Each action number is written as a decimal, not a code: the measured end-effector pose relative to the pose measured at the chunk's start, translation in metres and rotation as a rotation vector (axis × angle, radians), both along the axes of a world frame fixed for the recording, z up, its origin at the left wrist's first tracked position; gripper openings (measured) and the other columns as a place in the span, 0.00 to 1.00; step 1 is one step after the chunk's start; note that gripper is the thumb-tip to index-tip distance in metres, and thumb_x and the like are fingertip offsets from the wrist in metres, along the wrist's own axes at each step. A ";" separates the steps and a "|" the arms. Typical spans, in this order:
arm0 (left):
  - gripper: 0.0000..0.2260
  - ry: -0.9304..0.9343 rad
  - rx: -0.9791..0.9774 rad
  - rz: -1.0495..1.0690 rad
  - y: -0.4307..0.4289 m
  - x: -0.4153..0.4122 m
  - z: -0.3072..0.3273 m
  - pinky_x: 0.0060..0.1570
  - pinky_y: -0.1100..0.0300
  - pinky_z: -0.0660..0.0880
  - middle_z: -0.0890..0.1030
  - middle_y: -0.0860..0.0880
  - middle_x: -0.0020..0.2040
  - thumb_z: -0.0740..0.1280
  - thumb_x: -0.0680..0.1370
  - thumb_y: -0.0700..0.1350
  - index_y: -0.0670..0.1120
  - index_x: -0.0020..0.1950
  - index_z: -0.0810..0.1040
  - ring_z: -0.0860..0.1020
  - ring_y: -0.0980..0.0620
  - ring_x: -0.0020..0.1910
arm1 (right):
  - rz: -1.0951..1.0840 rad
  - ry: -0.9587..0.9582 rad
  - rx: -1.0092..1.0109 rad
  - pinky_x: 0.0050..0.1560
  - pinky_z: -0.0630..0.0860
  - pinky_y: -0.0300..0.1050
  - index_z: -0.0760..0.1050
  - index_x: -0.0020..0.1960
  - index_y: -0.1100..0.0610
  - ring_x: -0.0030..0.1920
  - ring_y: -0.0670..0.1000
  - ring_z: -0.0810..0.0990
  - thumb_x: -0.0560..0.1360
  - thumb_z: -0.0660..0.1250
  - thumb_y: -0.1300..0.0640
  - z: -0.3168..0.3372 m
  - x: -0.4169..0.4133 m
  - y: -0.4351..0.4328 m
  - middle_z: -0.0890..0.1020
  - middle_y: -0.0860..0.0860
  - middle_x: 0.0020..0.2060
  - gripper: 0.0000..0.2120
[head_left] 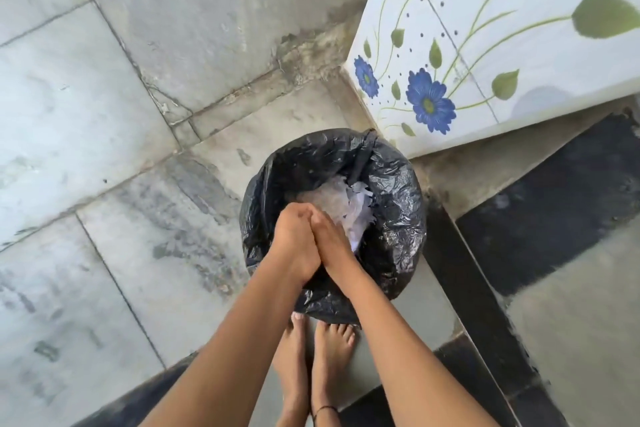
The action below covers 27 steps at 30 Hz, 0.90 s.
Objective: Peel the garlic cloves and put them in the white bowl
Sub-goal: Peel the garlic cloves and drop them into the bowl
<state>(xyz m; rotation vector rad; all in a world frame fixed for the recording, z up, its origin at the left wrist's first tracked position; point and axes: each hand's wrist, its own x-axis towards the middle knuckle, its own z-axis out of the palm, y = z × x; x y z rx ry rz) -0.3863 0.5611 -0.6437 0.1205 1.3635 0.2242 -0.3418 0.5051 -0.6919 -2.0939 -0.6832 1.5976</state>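
Both task items, the garlic cloves and the white bowl, are out of view. White papery scraps (346, 215) lie in the black-lined bin (398, 204) near frame centre, so I judge the peeling finished and only clean-up left. Over it the left hand (294, 243) and right hand (334, 236) meet palm to palm, left at 9 o'clock of right, forearms entering from 6 o'clock; I cannot tell whether the fingers curl on anything.

I see a black bin liner (398, 218) holding white scraps (349, 215), grey marble floor (86, 114) with black strips (554, 204), white tiles (519, 45) with blue flowers, green leaves.
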 end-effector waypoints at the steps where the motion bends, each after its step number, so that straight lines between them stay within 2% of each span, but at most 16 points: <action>1: 0.20 -0.041 -0.002 0.034 0.000 -0.003 0.001 0.67 0.51 0.65 0.70 0.42 0.70 0.49 0.82 0.44 0.41 0.72 0.66 0.69 0.43 0.69 | -0.023 -0.102 -0.023 0.73 0.53 0.52 0.68 0.69 0.51 0.72 0.52 0.62 0.77 0.46 0.41 -0.001 0.006 0.004 0.69 0.51 0.70 0.27; 4: 0.19 -0.039 -0.043 -0.008 0.001 -0.011 -0.003 0.56 0.53 0.69 0.72 0.40 0.67 0.50 0.81 0.43 0.38 0.64 0.73 0.72 0.44 0.62 | -0.341 -0.164 0.303 0.70 0.61 0.42 0.71 0.67 0.54 0.69 0.48 0.66 0.82 0.52 0.50 0.020 0.010 0.012 0.72 0.48 0.66 0.18; 6: 0.15 -0.154 0.098 0.104 0.003 -0.007 -0.002 0.65 0.52 0.64 0.69 0.32 0.64 0.49 0.81 0.36 0.29 0.61 0.69 0.69 0.40 0.64 | -0.191 -0.004 0.391 0.71 0.61 0.43 0.71 0.66 0.44 0.69 0.45 0.66 0.80 0.51 0.43 0.027 -0.002 0.012 0.72 0.42 0.65 0.19; 7: 0.12 0.035 -0.139 0.365 0.003 -0.005 -0.001 0.69 0.53 0.62 0.71 0.33 0.61 0.51 0.80 0.34 0.29 0.56 0.70 0.68 0.41 0.65 | -0.119 0.049 0.305 0.70 0.63 0.48 0.72 0.63 0.39 0.68 0.46 0.68 0.76 0.50 0.36 0.021 -0.006 0.008 0.73 0.42 0.64 0.20; 9: 0.12 0.347 0.096 0.081 0.007 -0.003 0.010 0.69 0.51 0.65 0.75 0.40 0.54 0.53 0.82 0.43 0.38 0.52 0.74 0.71 0.44 0.62 | -0.019 0.005 0.126 0.67 0.66 0.54 0.70 0.63 0.40 0.65 0.49 0.71 0.69 0.51 0.27 0.011 0.000 0.008 0.76 0.45 0.63 0.29; 10: 0.14 0.153 0.061 0.148 0.002 -0.002 0.002 0.67 0.51 0.68 0.76 0.42 0.56 0.53 0.82 0.46 0.42 0.56 0.74 0.73 0.46 0.61 | -0.026 -0.023 0.097 0.68 0.66 0.54 0.69 0.67 0.43 0.66 0.49 0.71 0.70 0.52 0.27 0.010 0.006 0.009 0.75 0.47 0.65 0.32; 12: 0.16 0.115 0.015 0.194 0.008 -0.015 -0.010 0.66 0.50 0.69 0.76 0.45 0.61 0.52 0.82 0.47 0.45 0.65 0.72 0.74 0.47 0.62 | -0.218 -0.137 0.176 0.70 0.63 0.47 0.67 0.70 0.51 0.69 0.49 0.68 0.77 0.54 0.37 0.018 0.004 0.011 0.72 0.50 0.67 0.27; 14: 0.19 0.043 -0.086 0.106 0.002 -0.013 -0.010 0.66 0.51 0.67 0.73 0.41 0.64 0.50 0.83 0.47 0.40 0.66 0.72 0.72 0.44 0.64 | -0.373 -0.163 0.381 0.69 0.60 0.40 0.66 0.71 0.53 0.70 0.46 0.65 0.80 0.51 0.45 0.034 -0.004 0.014 0.70 0.48 0.69 0.23; 15: 0.20 -0.012 -0.001 0.035 -0.002 -0.008 -0.001 0.67 0.52 0.65 0.71 0.36 0.66 0.48 0.83 0.45 0.34 0.65 0.70 0.70 0.41 0.66 | -0.315 -0.103 0.454 0.70 0.60 0.39 0.65 0.71 0.51 0.70 0.44 0.65 0.80 0.50 0.46 0.036 -0.010 0.012 0.69 0.47 0.69 0.22; 16: 0.19 -0.168 0.029 0.154 0.002 -0.009 -0.012 0.69 0.53 0.62 0.68 0.35 0.67 0.46 0.84 0.40 0.30 0.64 0.68 0.67 0.40 0.68 | -0.218 -0.012 0.432 0.71 0.60 0.40 0.66 0.71 0.48 0.70 0.44 0.65 0.80 0.49 0.44 0.030 -0.016 0.008 0.70 0.46 0.69 0.22; 17: 0.16 -0.063 -0.144 0.342 0.005 -0.012 -0.004 0.70 0.54 0.61 0.68 0.37 0.68 0.48 0.83 0.37 0.29 0.61 0.69 0.67 0.42 0.68 | -0.129 0.077 0.310 0.71 0.62 0.45 0.68 0.69 0.45 0.69 0.46 0.68 0.79 0.49 0.41 0.022 -0.015 0.005 0.71 0.45 0.67 0.22; 18: 0.14 0.240 0.033 0.072 0.005 -0.016 -0.002 0.70 0.53 0.63 0.70 0.41 0.65 0.51 0.83 0.40 0.33 0.59 0.72 0.68 0.44 0.66 | -0.058 0.096 0.156 0.69 0.65 0.51 0.70 0.66 0.44 0.67 0.49 0.70 0.78 0.49 0.38 0.013 -0.008 0.004 0.74 0.47 0.65 0.23; 19: 0.15 0.269 0.200 -0.056 -0.003 -0.014 0.015 0.69 0.52 0.64 0.71 0.44 0.64 0.51 0.82 0.44 0.40 0.60 0.74 0.69 0.45 0.65 | -0.015 0.049 0.004 0.67 0.65 0.54 0.72 0.65 0.46 0.65 0.54 0.72 0.78 0.49 0.37 0.008 0.000 0.004 0.76 0.51 0.63 0.23; 21: 0.19 0.011 0.118 0.060 -0.007 -0.020 0.014 0.69 0.50 0.64 0.69 0.48 0.69 0.49 0.82 0.47 0.48 0.69 0.70 0.68 0.46 0.68 | -0.061 -0.198 -0.184 0.63 0.67 0.53 0.74 0.62 0.56 0.62 0.60 0.73 0.80 0.49 0.42 0.009 0.011 0.004 0.77 0.58 0.60 0.24; 24: 0.19 0.075 0.085 0.032 -0.013 -0.029 0.008 0.69 0.49 0.65 0.69 0.46 0.71 0.50 0.83 0.50 0.47 0.70 0.69 0.68 0.45 0.69 | -0.285 -0.145 0.033 0.60 0.70 0.51 0.75 0.59 0.59 0.58 0.57 0.75 0.82 0.53 0.49 0.037 0.009 0.005 0.79 0.57 0.55 0.18; 27: 0.19 0.054 0.108 -0.039 -0.016 -0.027 0.026 0.67 0.51 0.67 0.72 0.45 0.68 0.51 0.83 0.50 0.44 0.70 0.69 0.71 0.45 0.67 | -0.347 -0.091 0.115 0.58 0.68 0.38 0.74 0.63 0.59 0.60 0.50 0.75 0.81 0.56 0.53 0.075 0.009 -0.005 0.78 0.53 0.59 0.16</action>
